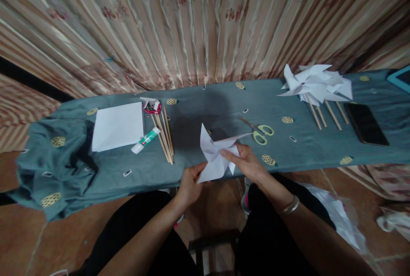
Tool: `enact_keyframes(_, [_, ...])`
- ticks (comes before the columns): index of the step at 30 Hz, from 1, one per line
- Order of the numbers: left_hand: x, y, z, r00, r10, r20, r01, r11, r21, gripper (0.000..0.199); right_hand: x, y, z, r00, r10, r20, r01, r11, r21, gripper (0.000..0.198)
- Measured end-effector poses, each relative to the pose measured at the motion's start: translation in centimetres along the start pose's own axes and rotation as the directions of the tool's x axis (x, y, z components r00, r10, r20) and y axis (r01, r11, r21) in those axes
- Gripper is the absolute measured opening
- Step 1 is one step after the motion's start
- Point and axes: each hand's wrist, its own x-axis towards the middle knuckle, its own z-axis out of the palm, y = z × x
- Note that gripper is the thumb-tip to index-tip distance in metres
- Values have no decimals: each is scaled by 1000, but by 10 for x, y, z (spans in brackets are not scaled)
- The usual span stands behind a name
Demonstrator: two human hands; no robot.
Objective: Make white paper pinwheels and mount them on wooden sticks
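Observation:
A white paper pinwheel (215, 153), its blades folded inward, is held up over the table's front edge between both hands. My left hand (191, 180) pinches a lower-left blade. My right hand (246, 160) grips the right side, its thumb pressed near the centre where the folded tips meet. The fingers behind the paper are partly hidden. Just beyond the right hand lie scissors (260, 134) with yellow-green handles, blades pointing left. Several wooden sticks (165, 137) rest to the left of the pinwheel, and a glue stick (145, 140) lies beside them.
Left on the cloth-covered table (188, 135) are a stack of white paper (118, 126) and an open red box of small metal pins (151, 106). Finished pinwheels (317, 83) on sticks lie piled at right, near a black phone (367, 124) and a blue-edged object (400, 78).

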Motion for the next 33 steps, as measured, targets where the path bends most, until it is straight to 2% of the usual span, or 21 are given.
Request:
enact_keyframes(14, [1, -7, -6, 998, -9, 57, 0, 987, 160, 36, 2, 2, 1, 997, 72, -3, -72, 997, 10, 36])
enact_keyframes(20, [3, -2, -4, 999, 38, 35, -45, 972, 230, 30, 2, 1, 1, 996, 87, -20, -86, 995, 48, 34])
enact_keyframes(33, [4, -4, -1, 991, 133, 3, -126, 932, 340, 42, 4, 4, 0, 995, 94, -42, -89, 990, 107, 36])
